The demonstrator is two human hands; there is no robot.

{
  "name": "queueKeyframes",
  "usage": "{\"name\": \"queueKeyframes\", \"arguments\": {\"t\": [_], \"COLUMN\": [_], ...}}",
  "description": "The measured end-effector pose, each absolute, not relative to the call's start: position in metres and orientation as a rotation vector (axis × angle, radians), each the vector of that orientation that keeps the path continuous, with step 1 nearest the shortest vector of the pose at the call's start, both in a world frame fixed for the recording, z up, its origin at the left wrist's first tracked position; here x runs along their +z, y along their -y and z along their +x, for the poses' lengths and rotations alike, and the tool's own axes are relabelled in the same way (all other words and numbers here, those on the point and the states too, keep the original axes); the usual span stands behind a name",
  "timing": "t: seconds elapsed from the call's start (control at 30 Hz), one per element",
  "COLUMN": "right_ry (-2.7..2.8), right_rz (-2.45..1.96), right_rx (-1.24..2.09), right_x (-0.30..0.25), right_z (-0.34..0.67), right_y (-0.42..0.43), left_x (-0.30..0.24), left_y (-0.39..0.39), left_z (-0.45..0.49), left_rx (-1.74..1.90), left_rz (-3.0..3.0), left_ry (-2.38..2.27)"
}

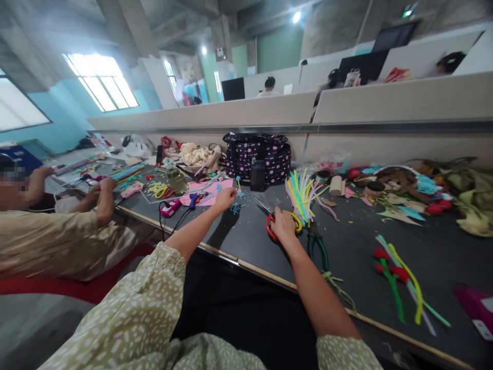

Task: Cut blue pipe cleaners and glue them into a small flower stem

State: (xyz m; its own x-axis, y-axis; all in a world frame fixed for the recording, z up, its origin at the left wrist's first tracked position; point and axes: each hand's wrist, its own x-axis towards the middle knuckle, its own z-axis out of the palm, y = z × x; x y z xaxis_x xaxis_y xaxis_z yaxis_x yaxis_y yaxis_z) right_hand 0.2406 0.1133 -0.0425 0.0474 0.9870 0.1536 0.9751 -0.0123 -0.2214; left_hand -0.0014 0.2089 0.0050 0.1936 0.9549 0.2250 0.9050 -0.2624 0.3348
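Note:
My right hand (284,226) grips a pair of scissors (271,231) with red and yellow handles, low over the dark table, blades pointing away to the left. My left hand (226,198) is closed in a pinch above the table; what sits between its fingertips is too small to make out. Just beyond those fingers shows a small blue tuft on a thin yellow stem (239,182). Dark blue fuzzy scraps (238,208) lie beside the hand. To the right of the scissors is a bundle of pastel pipe cleaners (302,198), with green-handled pliers (318,247) nearer the edge.
A patterned dark bag (258,154) stands at the back, a phone (258,174) upright before it. Pink sheet (192,198) and purple glue gun (170,208) lie left. Red pipe-cleaner flowers (396,275) lie right. Another person's arm (105,203) reaches over the table at left.

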Motion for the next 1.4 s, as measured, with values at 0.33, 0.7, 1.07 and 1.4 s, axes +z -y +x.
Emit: {"name": "queueKeyframes", "arguments": {"t": [0.33, 0.7, 1.07, 1.4], "right_ry": [2.003, 1.977, 1.924, 1.849], "right_rz": [-2.081, -2.055, -1.794, -1.403], "right_rx": [0.068, -0.136, -0.313, -0.337], "right_x": [-0.041, -0.041, -0.046, -0.072], "right_z": [0.239, 0.236, 0.245, 0.248], "right_y": [-0.115, -0.111, -0.121, -0.13], "left_x": [0.006, -0.006, -0.036, -0.052], "left_y": [-0.19, -0.191, -0.191, -0.211], "left_z": [-0.018, -0.04, -0.045, -0.043], "left_rx": [0.737, 0.763, 0.929, 1.429], "left_rz": [2.632, 2.941, 2.889, 2.424], "left_ry": [-1.716, -1.498, -1.445, -1.428]}}
